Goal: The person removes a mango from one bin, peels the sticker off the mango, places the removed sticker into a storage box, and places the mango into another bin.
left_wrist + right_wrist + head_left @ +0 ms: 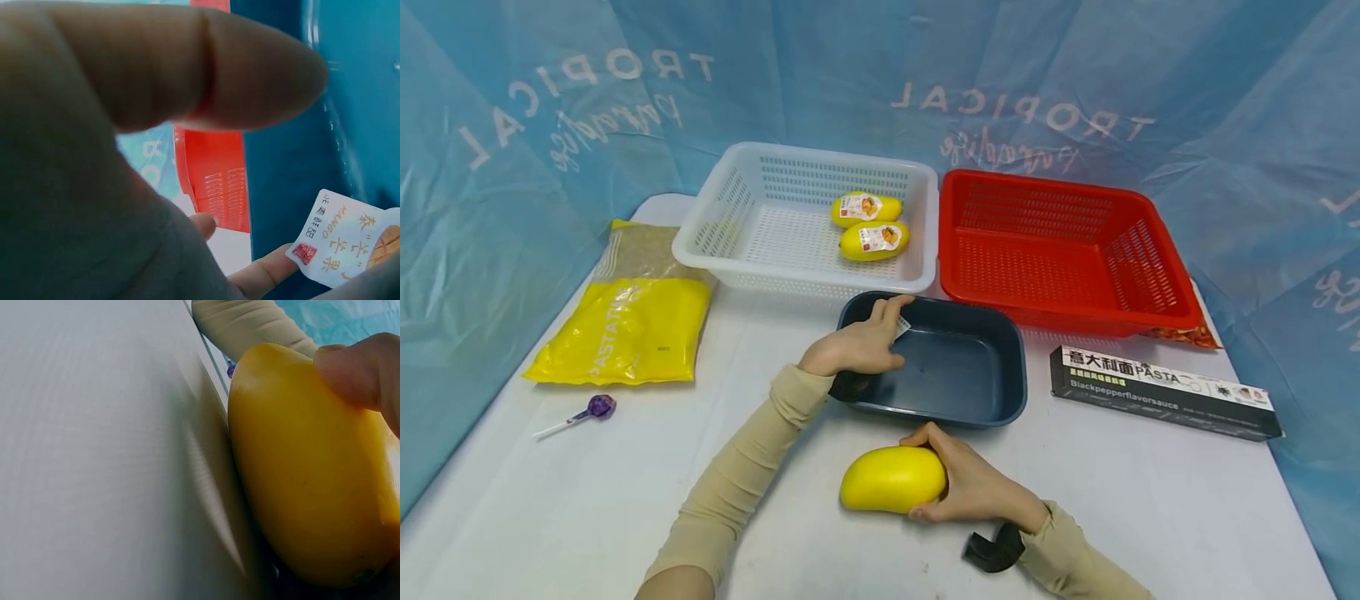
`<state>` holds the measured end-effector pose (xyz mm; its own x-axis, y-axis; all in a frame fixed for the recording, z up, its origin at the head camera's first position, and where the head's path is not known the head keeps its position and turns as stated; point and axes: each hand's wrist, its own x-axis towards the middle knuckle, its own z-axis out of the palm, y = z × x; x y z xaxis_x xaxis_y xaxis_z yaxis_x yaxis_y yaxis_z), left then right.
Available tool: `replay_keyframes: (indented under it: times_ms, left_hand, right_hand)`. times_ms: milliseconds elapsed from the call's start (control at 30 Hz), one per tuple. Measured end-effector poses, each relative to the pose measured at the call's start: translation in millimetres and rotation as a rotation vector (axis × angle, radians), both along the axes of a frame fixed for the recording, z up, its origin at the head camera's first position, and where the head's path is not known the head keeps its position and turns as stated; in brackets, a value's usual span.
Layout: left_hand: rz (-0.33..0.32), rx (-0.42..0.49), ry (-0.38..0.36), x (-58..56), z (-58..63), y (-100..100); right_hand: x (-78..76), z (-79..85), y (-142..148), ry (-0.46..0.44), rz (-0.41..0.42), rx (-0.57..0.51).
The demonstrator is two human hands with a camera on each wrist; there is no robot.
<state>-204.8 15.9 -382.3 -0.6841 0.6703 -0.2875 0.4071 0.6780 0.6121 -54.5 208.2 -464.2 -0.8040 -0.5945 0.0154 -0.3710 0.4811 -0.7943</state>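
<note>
My right hand (970, 483) grips a smooth yellow mango (892, 480) low over the white table, thumb and fingers around its right end. In the right wrist view, the mango (306, 462) fills the right side with a fingertip on its skin. My left hand (861, 343) reaches over the left side of a dark blue plastic basin (958, 367), fingers extended and thumb apart. At its fingers is a white mango label (902, 326). The left wrist view shows one finger touching the edge of this printed label (334, 240), and another finger overlapping its lower side.
Behind the basin stands a white basket (741, 268) with two labelled mangoes (874, 241), beside a red basket (1067, 312). A yellow pasta bag (640, 325) and purple lollipop (601, 406) lie left. The black pasta box (1165, 393) lies right, near a reddish packet (1195, 335).
</note>
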Motion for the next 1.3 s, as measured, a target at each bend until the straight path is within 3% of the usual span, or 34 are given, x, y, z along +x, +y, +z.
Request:
replay_keyframes:
  times_ms: [233,500,700,900,1000,1133,1300]
  left_hand:
    - [0.021,0.015,0.006,1.4,-2.5,-4.7]
    - [-0.021,-0.002,-0.03,8.9,-2.9,-7.6]
    - [-0.058,0.043,0.059,24.2,6.5,-9.5]
    - [-0.136,0.179,0.117,52.6,24.1,-16.2]
    - [-0.141,0.257,0.188,61.8,28.1,-19.4]
    - [-0.134,0.361,0.28,67.0,25.8,-22.2]
    - [-0.149,0.502,0.323,74.0,17.1,-26.9]
  right_hand:
    - [0.3,0.1,-0.5,0.006,-0.001,0.002]
    - [0.6,1.4,-1.8,-0.003,0.007,0.007]
    - [1.2,2.6,-1.1,-0.019,0.002,0.019]
    - [1.3,2.1,0.0,-0.023,-0.007,0.018]
    - [0.4,2.4,0.8,-0.01,0.0,0.016]
    - [-0.2,2.7,0.1,0.032,0.032,0.001]
    - [2.2,3.0,-1.5,0.067,0.036,-0.005]
